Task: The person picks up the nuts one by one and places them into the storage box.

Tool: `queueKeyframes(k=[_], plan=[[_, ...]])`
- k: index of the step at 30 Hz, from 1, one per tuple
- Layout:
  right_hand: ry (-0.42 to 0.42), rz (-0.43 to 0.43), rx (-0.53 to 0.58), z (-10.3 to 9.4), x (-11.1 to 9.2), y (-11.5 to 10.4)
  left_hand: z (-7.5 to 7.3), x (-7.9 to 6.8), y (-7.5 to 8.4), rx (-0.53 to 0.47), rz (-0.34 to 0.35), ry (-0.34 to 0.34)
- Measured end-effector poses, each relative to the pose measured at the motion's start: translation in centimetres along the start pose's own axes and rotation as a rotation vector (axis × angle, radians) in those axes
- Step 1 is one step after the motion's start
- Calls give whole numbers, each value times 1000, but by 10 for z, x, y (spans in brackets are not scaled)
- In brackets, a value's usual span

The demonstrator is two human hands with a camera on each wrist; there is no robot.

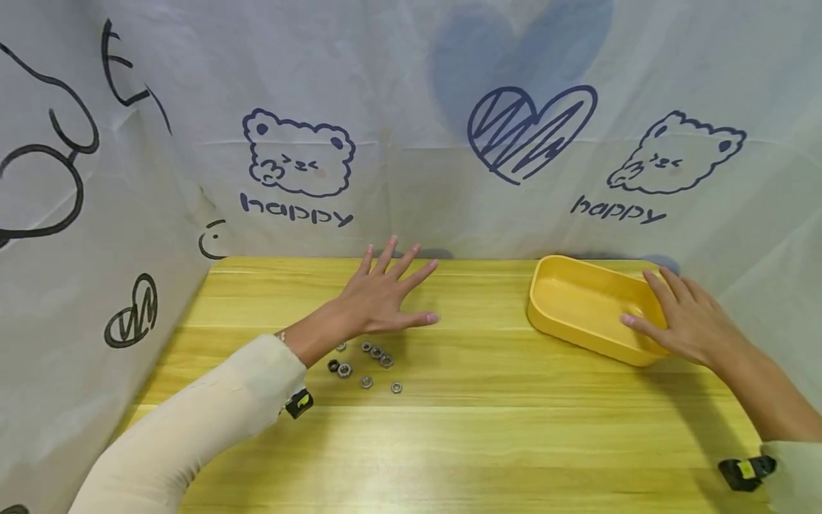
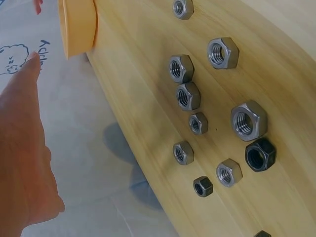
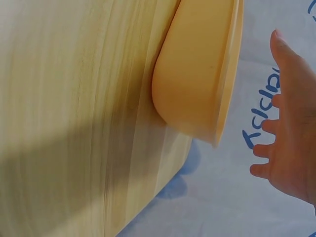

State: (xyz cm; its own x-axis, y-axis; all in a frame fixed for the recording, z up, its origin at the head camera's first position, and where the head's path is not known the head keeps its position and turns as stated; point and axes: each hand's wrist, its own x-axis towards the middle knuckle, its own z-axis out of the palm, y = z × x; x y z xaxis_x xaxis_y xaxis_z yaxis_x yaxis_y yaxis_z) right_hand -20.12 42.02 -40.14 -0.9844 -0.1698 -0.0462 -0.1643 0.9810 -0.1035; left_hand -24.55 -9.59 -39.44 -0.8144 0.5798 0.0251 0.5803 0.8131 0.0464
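Note:
My left hand (image 1: 379,296) is spread wide above the table, just beyond a loose group of metal hex nuts (image 1: 377,352), and holds nothing. Seen from the left wrist, the nuts (image 2: 223,53) differ in size; most are silver and a few, such as one black nut (image 2: 260,154), are dark. On the right side sits a yellow rectangular tray (image 1: 591,296), with no contents visible. Over its right end hovers my right hand (image 1: 690,321), fingers extended; the right wrist view shows a gap between this hand (image 3: 294,133) and the tray wall (image 3: 192,69).
A wood-grain table (image 1: 411,442) lies beneath everything. White cloth (image 1: 411,171) with drawn bears, hearts and the word "happy" hangs along the back edge and both sides. Black devices are strapped at the left wrist (image 1: 299,404) and right wrist (image 1: 747,473).

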Motion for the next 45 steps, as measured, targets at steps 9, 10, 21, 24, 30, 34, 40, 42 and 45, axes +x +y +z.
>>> queueKeyframes(k=[9,10,21,24,30,34,40,42,45], plan=[[12,-6,6,2,5,10,4,9,3,-27,-6,-8],[11,-5,7,2,6,11,5,10,4,-28,-8,-7],[0,22,5,6,8,17,11,14,4,-37,-23,-18],[6,26,5,9,6,19,12,14,5,-32,-23,-19],[11,28,22,15,0,24,12,14,9,-31,-16,-22],[28,34,36,17,-1,28,13,16,11,-37,-13,-23],[42,43,33,19,-1,31,11,18,13,-23,-9,-11],[31,49,36,20,-1,32,11,19,14,-26,-9,-14],[24,56,36,21,-1,34,12,21,14,-44,-10,-17]])
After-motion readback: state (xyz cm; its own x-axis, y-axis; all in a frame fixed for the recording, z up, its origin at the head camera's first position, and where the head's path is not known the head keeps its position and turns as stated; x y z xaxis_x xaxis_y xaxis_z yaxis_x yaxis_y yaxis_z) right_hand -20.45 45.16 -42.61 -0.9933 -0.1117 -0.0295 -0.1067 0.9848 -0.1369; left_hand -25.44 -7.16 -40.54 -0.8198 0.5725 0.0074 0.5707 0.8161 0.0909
